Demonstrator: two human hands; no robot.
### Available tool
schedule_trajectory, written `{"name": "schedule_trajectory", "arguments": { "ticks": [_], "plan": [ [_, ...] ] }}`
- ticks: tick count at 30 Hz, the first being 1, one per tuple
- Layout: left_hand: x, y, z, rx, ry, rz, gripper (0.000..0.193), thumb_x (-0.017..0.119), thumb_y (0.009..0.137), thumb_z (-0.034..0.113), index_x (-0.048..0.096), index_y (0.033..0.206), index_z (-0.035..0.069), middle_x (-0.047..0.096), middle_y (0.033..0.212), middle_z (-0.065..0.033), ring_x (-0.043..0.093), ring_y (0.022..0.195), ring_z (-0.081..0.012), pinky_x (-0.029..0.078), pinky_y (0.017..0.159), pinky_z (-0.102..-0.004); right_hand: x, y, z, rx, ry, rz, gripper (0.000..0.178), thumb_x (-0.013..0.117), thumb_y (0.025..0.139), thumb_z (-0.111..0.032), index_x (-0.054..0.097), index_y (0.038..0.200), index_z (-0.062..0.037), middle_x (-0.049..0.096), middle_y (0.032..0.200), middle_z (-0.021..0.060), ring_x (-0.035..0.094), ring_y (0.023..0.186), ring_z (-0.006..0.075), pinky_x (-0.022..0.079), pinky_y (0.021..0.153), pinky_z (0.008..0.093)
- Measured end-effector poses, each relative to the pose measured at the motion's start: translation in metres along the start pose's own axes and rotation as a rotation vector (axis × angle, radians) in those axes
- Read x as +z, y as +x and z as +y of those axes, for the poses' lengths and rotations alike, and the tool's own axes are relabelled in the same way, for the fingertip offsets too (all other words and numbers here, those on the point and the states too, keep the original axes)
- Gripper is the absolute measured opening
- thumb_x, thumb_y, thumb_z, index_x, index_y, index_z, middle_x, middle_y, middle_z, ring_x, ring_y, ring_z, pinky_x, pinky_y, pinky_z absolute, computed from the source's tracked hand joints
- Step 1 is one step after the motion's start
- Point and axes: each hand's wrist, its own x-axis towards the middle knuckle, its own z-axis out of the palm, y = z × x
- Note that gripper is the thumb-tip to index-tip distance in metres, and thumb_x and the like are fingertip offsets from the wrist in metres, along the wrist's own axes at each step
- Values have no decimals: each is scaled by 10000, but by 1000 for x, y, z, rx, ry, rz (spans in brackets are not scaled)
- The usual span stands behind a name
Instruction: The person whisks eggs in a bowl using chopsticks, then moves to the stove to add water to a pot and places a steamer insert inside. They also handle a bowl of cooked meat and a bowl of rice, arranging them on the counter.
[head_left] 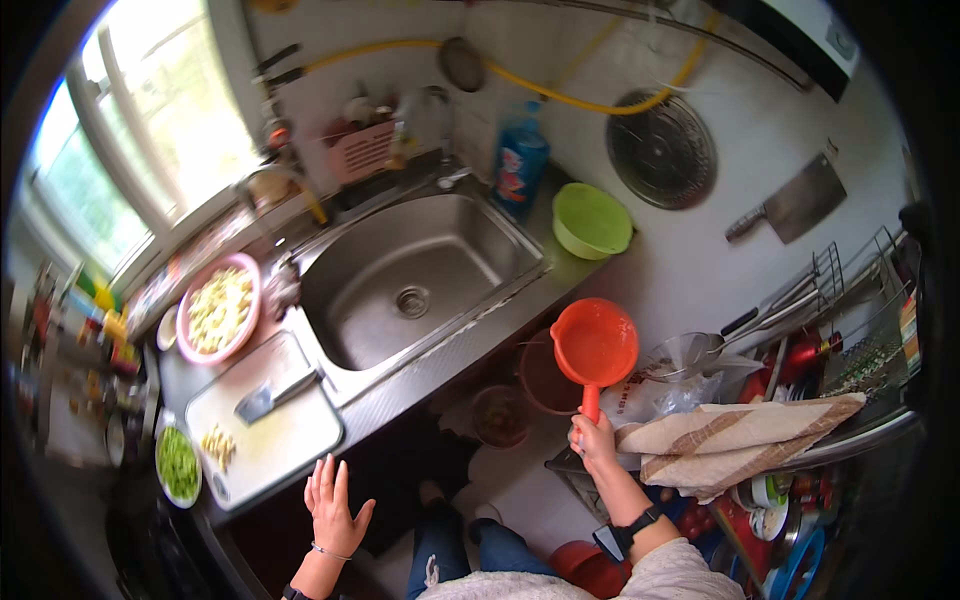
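My right hand [594,441] is closed round the handle of a red plastic water ladle [597,342], held out to the right of the counter with its bowl facing up. Nothing can be made out inside the ladle. My left hand [335,506] hangs free with its fingers stretched out, near the front edge of the counter. Just beyond it lies a white cutting board [285,435], bearing a cleaver [276,397] and a small heap of chopped pale pieces [217,447].
A steel sink [415,265] lies ahead, with a green basin [592,221] at its right. Left of it stand a pink bowl of pale cubes [220,308] and a bowl of chopped greens [178,465]. A striped towel [740,435] hangs over the right-hand rack.
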Motion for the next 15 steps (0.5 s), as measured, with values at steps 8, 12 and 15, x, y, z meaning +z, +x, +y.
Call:
{"name": "schedule_trajectory", "arguments": {
  "ticks": [8,12,15],
  "plan": [
    [-14,-226,6,-366,-101,142,509,725,770,253,572,1228,93,373,1436,-181,331,1329,-362,264,1062,-485,44,-133,-59,-22,-352,-435,332,589,827,-40,450,1128,-32,468,668,21,432,407,88,321,345,231],
    [-15,-329,11,-549,-137,273,483,713,783,270,589,1217,96,405,1421,-156,351,1326,-331,277,1059,-466,88,-218,-64,-5,-502,-702,354,584,803,-49,448,1129,-23,470,647,15,419,389,93,321,343,233],
    [-20,-405,19,-684,-194,375,433,704,792,261,619,1178,85,478,1365,-140,421,1275,-305,311,1037,-444,131,-289,-52,27,-601,-917,324,577,788,-43,477,1096,-45,448,626,1,381,378,76,268,341,227]
  ]
}}
